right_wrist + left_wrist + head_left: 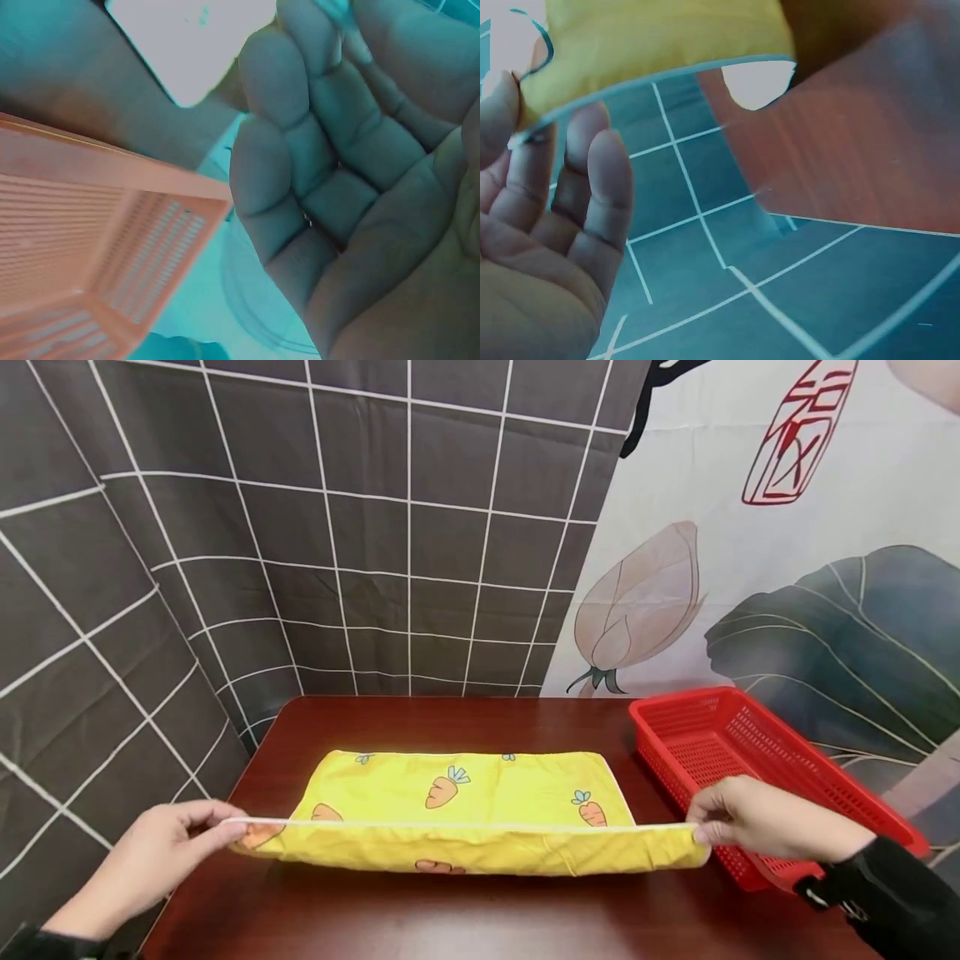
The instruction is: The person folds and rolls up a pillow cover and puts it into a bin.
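Observation:
A yellow cloth with a carrot print (517, 793) and white edging lies on the brown table, its near edge lifted and drawn taut between both hands. My left hand (161, 852) pinches the left end of that edge between thumb and fingers. At the opposite end, my right hand (772, 822) pinches the other corner. The left wrist view shows the cloth's edge (660, 45) hanging from the thumb and index finger, with the other fingers bent loosely below. In the right wrist view the fingers (266, 165) are curled, and a cloth corner (187, 60) looks washed out beyond them.
A red plastic basket (678, 752) with slotted sides stands at the table's right, under and beside the right forearm. The brown table (450, 922) ends at a dark grid-patterned cloth (367, 543) behind and left. A hanging with flowers (637, 593) covers the right rear.

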`<state>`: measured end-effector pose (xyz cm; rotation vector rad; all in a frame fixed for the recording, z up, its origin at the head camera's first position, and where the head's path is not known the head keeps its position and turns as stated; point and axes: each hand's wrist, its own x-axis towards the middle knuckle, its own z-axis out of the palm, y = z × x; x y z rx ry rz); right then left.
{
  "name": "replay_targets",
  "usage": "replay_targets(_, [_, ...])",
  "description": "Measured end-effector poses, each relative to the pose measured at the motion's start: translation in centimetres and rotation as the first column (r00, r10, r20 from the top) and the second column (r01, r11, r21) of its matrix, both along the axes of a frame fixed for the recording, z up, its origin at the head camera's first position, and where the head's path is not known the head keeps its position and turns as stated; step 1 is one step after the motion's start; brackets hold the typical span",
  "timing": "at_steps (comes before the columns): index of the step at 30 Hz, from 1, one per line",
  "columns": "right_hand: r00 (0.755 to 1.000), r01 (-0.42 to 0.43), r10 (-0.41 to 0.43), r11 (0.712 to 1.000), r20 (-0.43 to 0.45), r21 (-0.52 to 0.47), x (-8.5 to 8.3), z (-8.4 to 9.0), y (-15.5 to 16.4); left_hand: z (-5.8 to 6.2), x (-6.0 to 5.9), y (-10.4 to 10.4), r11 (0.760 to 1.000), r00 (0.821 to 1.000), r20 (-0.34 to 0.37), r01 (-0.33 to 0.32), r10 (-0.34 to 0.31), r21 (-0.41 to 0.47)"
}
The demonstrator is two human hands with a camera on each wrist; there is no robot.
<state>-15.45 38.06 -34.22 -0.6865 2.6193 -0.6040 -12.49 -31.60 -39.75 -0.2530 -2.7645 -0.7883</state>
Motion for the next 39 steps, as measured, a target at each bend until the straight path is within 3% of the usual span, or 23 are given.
replay_targets(4, [0.986,0.01,0.004,0.996,-0.165,0.085,-2.6,0.8,-1.1,1.1,-2.9,0.6,0.998,0.999,-0.04,-0.03,0.027,-0.054])
replay_targets(9, [0.954,0.082,-0.025,0.98,-0.297,0.18,-6.5,0.7,-3.0,1.3,-6.7,1.7,0.998,0.994,-0.094,-0.058,0.054,-0.04])
replay_targets(15, [0.937,0.172,-0.056,0.933,-0.344,0.316,-11.4,-1.1,-5.2,-0.4,-11.5,2.4,0.997,0.996,-0.046,-0.072,0.071,-0.033])
replay_targets(20, [0.917,0.21,-0.03,0.884,-0.398,0.417,-14.0,-2.5,-6.7,-2.3,-14.4,3.0,0.994,0.992,0.068,-0.1,0.102,-0.036])
replay_targets(24, [0.902,0.232,0.005,0.837,-0.432,0.495,-15.6,-4.4,-7.2,-3.2,-15.5,4.1,0.991,0.979,0.16,-0.124,0.13,-0.049])
replay_targets(30, [0.899,0.283,-0.023,0.792,-0.437,0.541,-16.9,-6.2,-7.8,-4.6,-16.8,5.0,0.983,0.963,0.204,-0.164,0.178,-0.082])
replay_targets(34, [0.901,0.31,-0.064,0.786,-0.429,0.535,-17.1,-6.8,-8.3,-5.2,-17.1,5.3,0.977,0.958,0.2,-0.19,0.207,-0.101])
replay_targets(39, [0.891,0.319,-0.08,0.811,-0.448,0.49,-16.9,-7.3,-8.4,-5.7,-17.0,5.4,0.974,0.961,0.184,-0.184,0.207,-0.133])
